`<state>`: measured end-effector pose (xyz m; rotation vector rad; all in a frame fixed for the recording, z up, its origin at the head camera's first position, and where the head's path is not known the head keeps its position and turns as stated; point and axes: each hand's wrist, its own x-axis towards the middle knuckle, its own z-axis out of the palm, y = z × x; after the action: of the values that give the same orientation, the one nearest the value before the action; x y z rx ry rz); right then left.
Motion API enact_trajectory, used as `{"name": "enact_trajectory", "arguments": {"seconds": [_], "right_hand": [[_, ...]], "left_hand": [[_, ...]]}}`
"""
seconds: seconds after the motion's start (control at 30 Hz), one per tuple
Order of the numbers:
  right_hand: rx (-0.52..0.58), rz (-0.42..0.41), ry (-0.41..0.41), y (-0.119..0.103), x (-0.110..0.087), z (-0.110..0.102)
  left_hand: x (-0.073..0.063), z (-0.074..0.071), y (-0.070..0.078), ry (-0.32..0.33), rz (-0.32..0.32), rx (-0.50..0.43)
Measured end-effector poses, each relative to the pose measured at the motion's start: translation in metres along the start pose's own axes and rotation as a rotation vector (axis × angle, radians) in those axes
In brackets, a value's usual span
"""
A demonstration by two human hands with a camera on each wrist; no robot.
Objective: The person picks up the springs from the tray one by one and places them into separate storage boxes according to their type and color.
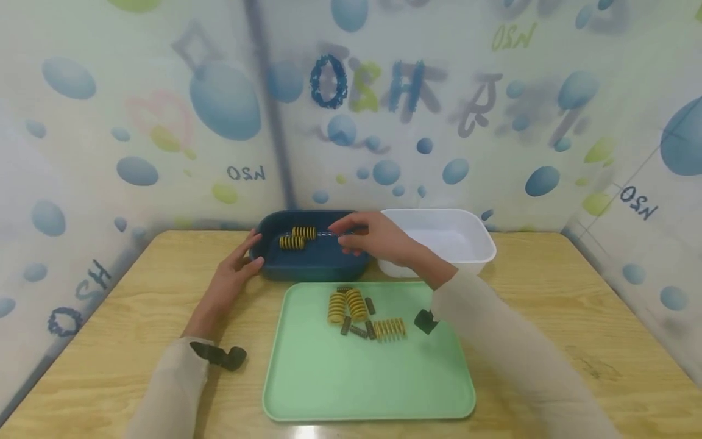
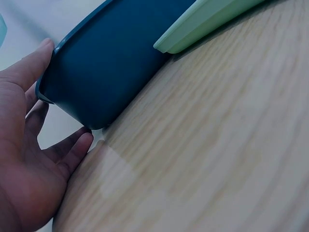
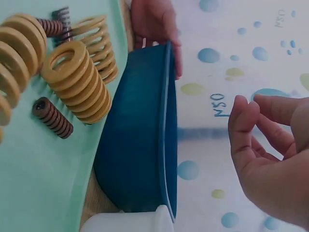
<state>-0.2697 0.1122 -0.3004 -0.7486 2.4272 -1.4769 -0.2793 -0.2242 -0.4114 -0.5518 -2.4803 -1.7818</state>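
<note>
Far left: left sleeve (image 1: 172,390), black strap (image 1: 219,355) at the wrist, over the wood table (image 1: 99,366). Left hand (image 1: 234,268) at the left end of the blue bin (image 1: 312,273): fingers spread and fairly straight, touching the end wall and rim from outside, one fingertip up at the rim, others lower near the base. Bin sits at the far side of the table, behind the tray. Inside it, left of middle: two yellow springs (image 1: 292,243) lying on their sides, close together, one slightly farther back and right. Pale streak (image 1: 323,234) in the bin by the right fingertips, too blurred to tell what. Near side, center: green tray (image 1: 307,378), flat, far edge just in front of the bin. Springs on it are bunched toward the far half: two big yellow coils (image 1: 337,308) side by side on the left, small dark springs (image 1: 346,325) around them (five visible), and an open-wound yellow coil (image 1: 390,329) lying to the right. Right hand (image 1: 375,235) is above the bin's right part, clear of the rim: fingers loosely bent, thumb and fingertips close together, bare in the wrist view. White bin (image 1: 474,265) stands right of the blue one, partly behind the right wrist; contact between bins can't be told. Right sleeve (image 1: 521,347) crosses the tray's far right corner, black clip (image 1: 426,321) at its cuff.
</note>
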Motion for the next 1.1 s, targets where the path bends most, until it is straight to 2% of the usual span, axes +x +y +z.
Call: {"name": "enact_trajectory", "arguments": {"seconds": [0.2,0.37,0.57,0.87,1.1], "right_hand": [[0.061,0.002,0.001,0.002,-0.022,-0.004],[0.092,0.011,-0.007,0.012,-0.039,-0.004],[0.061,0.009,-0.085,0.032,-0.057,-0.002],[-0.01,0.042,-0.219,0.055,-0.065,0.004],[-0.09,0.088,-0.259,0.065,-0.066,0.005]], "left_hand": [[0.001,-0.002,0.0,-0.003,-0.01,0.022],[0.001,-0.003,-0.002,-0.009,-0.011,0.018],[0.002,-0.003,-0.003,-0.011,-0.018,0.029],[0.001,-0.003,-0.002,-0.008,-0.024,0.011],[0.001,-0.001,-0.003,-0.006,-0.007,-0.003]]}}
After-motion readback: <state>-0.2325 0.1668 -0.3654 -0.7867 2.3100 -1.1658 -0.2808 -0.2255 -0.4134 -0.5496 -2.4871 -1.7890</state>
